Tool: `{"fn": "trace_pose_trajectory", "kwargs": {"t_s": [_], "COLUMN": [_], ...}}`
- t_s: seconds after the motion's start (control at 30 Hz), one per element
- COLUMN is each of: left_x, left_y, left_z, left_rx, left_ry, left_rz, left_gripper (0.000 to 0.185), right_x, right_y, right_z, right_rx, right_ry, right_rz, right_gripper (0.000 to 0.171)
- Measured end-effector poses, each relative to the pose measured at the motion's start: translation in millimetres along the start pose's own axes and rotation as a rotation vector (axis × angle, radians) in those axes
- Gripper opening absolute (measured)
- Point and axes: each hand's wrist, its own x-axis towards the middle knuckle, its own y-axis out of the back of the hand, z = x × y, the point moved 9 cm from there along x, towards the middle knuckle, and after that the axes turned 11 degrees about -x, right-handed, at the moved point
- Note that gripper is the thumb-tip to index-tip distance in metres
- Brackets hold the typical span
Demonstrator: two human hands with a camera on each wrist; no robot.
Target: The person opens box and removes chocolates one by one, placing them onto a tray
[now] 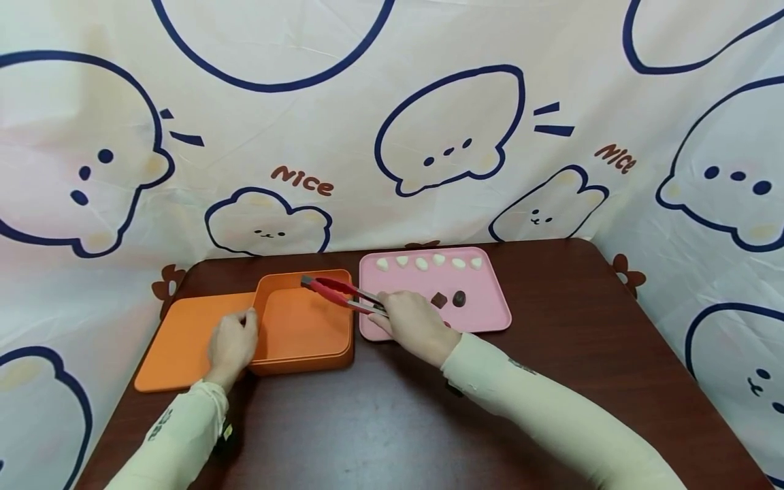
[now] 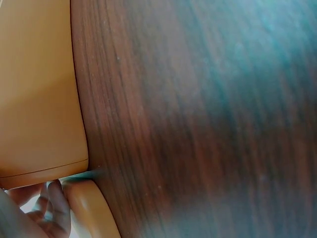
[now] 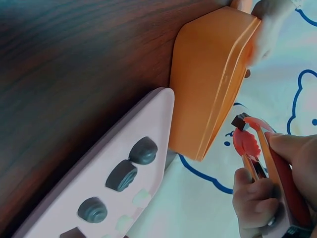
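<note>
My right hand (image 1: 409,324) grips red tongs (image 1: 338,292), seen close in the right wrist view as tongs (image 3: 253,148) in my right hand (image 3: 262,198). Their tips pinch a small dark piece (image 3: 240,120) over the far part of the open orange box (image 1: 303,328). My left hand (image 1: 233,340) holds the box's left wall, resting on the orange lid (image 1: 180,344). The pink tray (image 1: 493,309) to the right carries dark pieces (image 1: 459,297) and a row of white pieces (image 1: 421,263). In the left wrist view only my fingertips (image 2: 52,210) and orange plastic (image 2: 34,99) show.
Everything sits on a dark wooden table (image 1: 380,422) with bare room in front and to the right. A cloth printed with cartoon bears (image 1: 450,129) hangs right behind the table's far edge. The box (image 3: 213,79) touches the tray (image 3: 89,173).
</note>
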Motion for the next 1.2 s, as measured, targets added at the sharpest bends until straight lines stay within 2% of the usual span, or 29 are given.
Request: {"fn": "trace_pose_trajectory", "kwargs": {"t_s": [0.2,0.4,0.53,0.7,0.9,1.13,1.2], "left_x": [-0.7,-1.1,-2.0,-1.7,-0.5,1.0,1.3], "left_y": [0.2,0.7,1.6,0.2,0.0,0.4,0.1], "left_z": [-0.5,1.5,-0.5,-3.9,-3.4,-1.7,-1.1], "left_rx": [0.010,-0.003,-0.010,-0.001,0.001,-0.002,-0.004], "left_ry": [0.012,-0.004,-0.007,0.009,0.017,0.004,0.003], "left_rz": [-0.001,0.003,0.011,0.001,0.001,0.013,0.014], "left_gripper": [0.058,0.056,0.056,0.056,0.056,0.057,0.056], "right_x": [-14,-30,-40,-52,-64,-78,-82], "right_y": [3,7,8,9,12,13,13], "right_z": [14,30,41,56,75,96,101], "right_rx": [0.035,0.016,0.025,0.043,0.058,0.087,0.097], "right_ry": [-0.011,-0.025,-0.046,-0.073,-0.098,-0.153,-0.166], "right_rz": [0.006,0.025,0.015,0.010,0.029,0.022,0.008], "right_gripper": [0.028,0.024,0.025,0.035,0.026,0.037,0.035]}}
